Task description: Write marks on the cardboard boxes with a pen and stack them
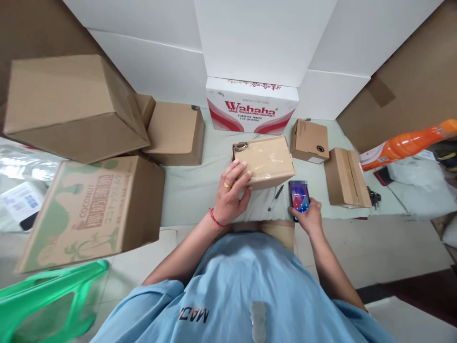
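A taped brown box sits near the middle of the cloth-covered table. My left hand, with a ring and a red string bracelet, rests on the box's left front corner, fingers spread and slightly bent. To the right, my right hand holds the lower end of a phone with a lit screen, thumb over its bottom edge. Between the box and the phone lies a pen.
Behind stands a white and red Wahaha carton. Small brown boxes and an orange bottle are at the right. Larger cartons are stacked at the left, above a green stool.
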The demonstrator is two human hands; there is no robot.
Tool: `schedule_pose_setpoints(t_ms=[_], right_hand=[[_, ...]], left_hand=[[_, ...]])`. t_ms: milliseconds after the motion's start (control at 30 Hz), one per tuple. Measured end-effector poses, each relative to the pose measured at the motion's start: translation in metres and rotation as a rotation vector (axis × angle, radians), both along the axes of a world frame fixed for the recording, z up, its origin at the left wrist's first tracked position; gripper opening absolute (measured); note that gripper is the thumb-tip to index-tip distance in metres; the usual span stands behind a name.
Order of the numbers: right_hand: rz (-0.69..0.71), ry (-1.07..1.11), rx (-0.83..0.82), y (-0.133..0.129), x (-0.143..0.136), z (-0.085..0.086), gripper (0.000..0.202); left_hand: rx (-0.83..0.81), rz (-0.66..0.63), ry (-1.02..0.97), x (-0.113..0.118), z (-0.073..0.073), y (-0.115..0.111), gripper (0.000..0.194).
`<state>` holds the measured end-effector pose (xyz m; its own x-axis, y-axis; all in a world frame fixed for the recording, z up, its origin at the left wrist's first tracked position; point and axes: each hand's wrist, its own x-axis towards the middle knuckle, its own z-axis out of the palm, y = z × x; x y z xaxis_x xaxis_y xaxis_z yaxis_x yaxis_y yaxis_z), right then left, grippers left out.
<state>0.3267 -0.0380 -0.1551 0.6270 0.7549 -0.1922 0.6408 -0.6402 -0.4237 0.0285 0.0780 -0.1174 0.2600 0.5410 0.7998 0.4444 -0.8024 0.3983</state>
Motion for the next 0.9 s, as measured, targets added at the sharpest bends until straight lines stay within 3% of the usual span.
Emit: schedule_pose_setpoints(t_ms=[133,233,400,567,700,800,900], right_hand=[[0.076,-0.007,-0.007,0.012,-0.002,-0.004,0.092],[0.222,0.007,0.109,0.023,0.005,0.001,0.097],[0.380,0.403,0.286,0.049,0.010,0.013,0.104],[0.732,0.382,0.335,0.095,-0.008,0.025,0.139],[0.951,0.403,0.354,0.142,-0.030,0.034,0.155],[0.988,0.471,0.387,0.159,-0.042,0.041,0.153],[0.894,0.540,0.462,0.147,-0.047,0.051,0.144]], left_hand=[[-0.022,0.017,-0.019,-0.017,-0.002,-0.001,0.050],[-0.045,0.026,-0.058,-0.027,-0.005,-0.002,0.048],[-0.079,0.027,-0.156,-0.037,-0.012,-0.002,0.050],[-0.140,0.031,-0.227,-0.039,-0.017,-0.001,0.046],[-0.239,-0.029,-0.231,-0.034,-0.019,0.001,0.051],[-0.327,-0.076,-0.356,-0.031,-0.021,0.002,0.071],[-0.449,-0.140,-0.471,-0.029,-0.019,-0.002,0.092]])
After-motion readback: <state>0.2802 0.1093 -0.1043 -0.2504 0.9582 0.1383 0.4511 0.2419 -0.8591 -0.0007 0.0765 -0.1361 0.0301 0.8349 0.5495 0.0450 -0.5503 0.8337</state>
